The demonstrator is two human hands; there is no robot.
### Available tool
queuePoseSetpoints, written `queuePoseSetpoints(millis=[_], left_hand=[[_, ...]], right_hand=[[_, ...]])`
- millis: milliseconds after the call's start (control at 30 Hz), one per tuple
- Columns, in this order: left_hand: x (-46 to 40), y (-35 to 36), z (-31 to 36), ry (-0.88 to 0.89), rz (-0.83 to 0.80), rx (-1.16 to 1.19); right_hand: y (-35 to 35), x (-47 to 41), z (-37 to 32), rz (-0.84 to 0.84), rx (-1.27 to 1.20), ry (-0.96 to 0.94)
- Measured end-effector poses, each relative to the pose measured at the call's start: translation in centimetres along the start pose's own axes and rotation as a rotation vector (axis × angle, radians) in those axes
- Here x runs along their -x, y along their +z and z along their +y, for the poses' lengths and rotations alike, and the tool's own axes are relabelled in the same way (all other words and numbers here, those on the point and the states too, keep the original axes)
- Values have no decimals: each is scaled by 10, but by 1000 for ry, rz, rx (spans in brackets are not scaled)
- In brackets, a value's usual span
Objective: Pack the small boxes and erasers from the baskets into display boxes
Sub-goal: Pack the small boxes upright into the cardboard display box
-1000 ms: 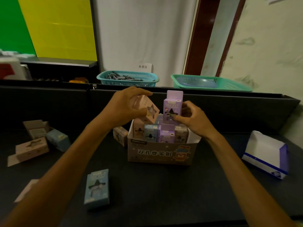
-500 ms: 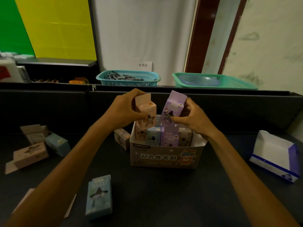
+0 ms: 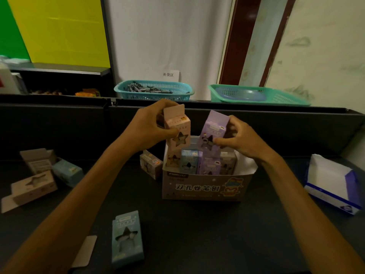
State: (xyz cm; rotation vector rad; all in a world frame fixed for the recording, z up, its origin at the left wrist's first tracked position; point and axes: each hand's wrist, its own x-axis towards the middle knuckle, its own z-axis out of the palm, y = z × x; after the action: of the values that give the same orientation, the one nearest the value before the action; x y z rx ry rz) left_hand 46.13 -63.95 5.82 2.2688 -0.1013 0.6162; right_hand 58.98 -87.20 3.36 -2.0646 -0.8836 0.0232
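Left hand [image 3: 150, 125] fingers pinch pink box [image 3: 177, 129], upright over display box [image 3: 205, 182] left rear. Right hand [image 3: 237, 139] fingers grip purple box [image 3: 212, 131], tilted. Judgement: straighten purple box, lower each into open slot, star windows forward.

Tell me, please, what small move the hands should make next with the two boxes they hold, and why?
Probably lower the pink box, held by the left hand, into the display box at its left end; it already hangs there, above the front row. The right hand holds the purple box tilted.
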Motion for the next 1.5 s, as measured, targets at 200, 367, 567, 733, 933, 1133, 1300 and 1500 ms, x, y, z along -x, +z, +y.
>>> queuePoseSetpoints(millis=[200,367,567,733,933,1133,1300,1500], left_hand=[[-5,15,-3,12,-42,-7],[-5,24,-4,9,-64,4],[1,33,-9,0,-88,9],[5,36,-11,-15,-88,7],[9,37,-11,-23,-100,-11],[12,35,-12,-35,-97,-11],[13,38,-10,-32,-95,-14],[13,33,-10,-49,-97,-9]], right_hand=[[-17,15,3,-223,60,26],[-8,22,2,-324,187,36],[3,26,-2,-332,316,8],[12,26,0,-360,436,14],[15,25,4,-357,516,-1],[13,26,4,-354,466,35],[13,24,4,-377,513,50],[14,24,6,-381,523,45]])
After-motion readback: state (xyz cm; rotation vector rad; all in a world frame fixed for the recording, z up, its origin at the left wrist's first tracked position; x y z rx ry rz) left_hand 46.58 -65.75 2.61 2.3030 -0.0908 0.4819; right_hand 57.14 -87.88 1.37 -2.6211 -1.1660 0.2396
